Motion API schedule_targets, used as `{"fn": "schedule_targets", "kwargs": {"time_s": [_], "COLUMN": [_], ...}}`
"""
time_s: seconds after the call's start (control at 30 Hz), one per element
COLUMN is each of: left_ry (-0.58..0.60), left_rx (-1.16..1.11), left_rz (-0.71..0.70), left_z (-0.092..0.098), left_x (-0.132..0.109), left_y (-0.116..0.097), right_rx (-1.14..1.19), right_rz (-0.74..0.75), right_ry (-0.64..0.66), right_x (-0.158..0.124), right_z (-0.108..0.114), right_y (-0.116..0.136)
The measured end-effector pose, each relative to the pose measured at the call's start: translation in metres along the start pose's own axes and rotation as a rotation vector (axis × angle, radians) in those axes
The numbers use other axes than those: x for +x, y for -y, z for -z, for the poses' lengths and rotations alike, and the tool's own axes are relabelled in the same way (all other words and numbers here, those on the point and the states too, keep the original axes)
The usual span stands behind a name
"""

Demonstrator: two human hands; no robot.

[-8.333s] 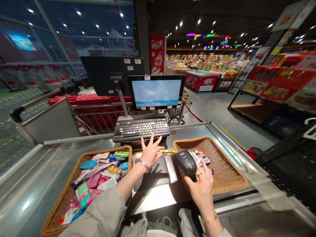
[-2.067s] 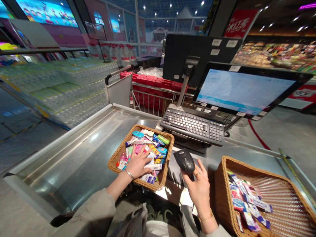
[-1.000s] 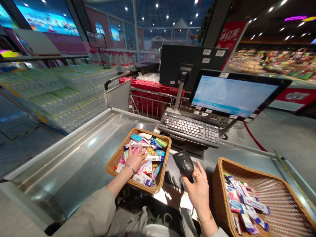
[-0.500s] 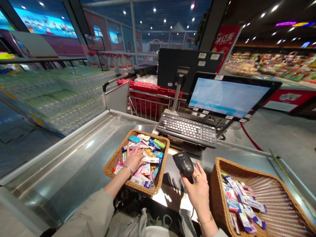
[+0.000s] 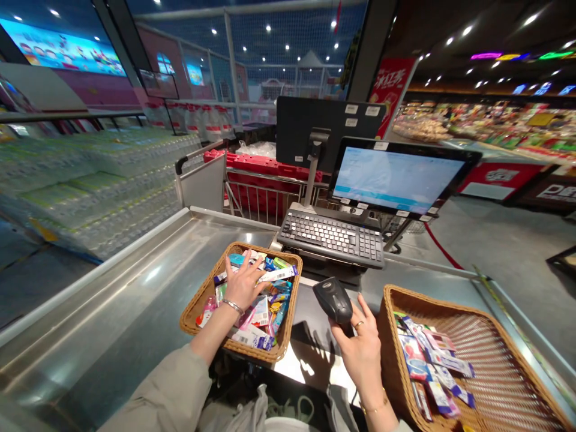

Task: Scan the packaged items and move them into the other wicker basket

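Note:
My left hand [image 5: 245, 282] lies inside the left wicker basket [image 5: 194, 307], fingers spread flat over several small colourful packets [image 5: 274, 292]. It grips none of them. My right hand [image 5: 362, 339] holds a black handheld barcode scanner [image 5: 333, 299] above the steel counter between the two baskets, its head pointing forward. The right wicker basket [image 5: 490, 336] holds several flat packets [image 5: 427, 366] along its left side.
A grey keyboard [image 5: 330, 237] and a tilted touchscreen [image 5: 393, 180] stand behind the baskets, with a black customer display [image 5: 324, 123] further back. The steel counter [image 5: 121, 312] stretches left. Red shopping carts [image 5: 261, 174] stand beyond the counter. Shop aisles lie right.
My left hand has slid further forward over the packets in the left basket. The view has shifted slightly. The scanner stays in my right hand.

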State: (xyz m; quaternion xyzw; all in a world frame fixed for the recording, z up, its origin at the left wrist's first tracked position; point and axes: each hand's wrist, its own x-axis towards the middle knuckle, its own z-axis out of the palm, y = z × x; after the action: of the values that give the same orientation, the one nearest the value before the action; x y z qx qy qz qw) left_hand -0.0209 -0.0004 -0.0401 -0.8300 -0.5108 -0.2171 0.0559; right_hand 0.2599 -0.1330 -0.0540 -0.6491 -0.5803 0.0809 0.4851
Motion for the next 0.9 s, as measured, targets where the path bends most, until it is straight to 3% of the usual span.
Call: {"fn": "schedule_targets", "kwargs": {"time_s": [0.27, 0.9], "left_ry": [-0.101, -0.155], "left_rx": [-0.016, -0.121], "left_rz": [-0.089, -0.196], "left_z": [-0.001, -0.021], "left_x": [0.025, 0.060], "left_y": [-0.028, -0.074], "right_rx": [-0.045, -0.134], "right_rz": [0.036, 0.038], "right_ry": [-0.046, -0.098], "right_x": [0.000, -0.002], "right_z": [0.007, 0.022], "right_y": [0.003, -0.002]}}
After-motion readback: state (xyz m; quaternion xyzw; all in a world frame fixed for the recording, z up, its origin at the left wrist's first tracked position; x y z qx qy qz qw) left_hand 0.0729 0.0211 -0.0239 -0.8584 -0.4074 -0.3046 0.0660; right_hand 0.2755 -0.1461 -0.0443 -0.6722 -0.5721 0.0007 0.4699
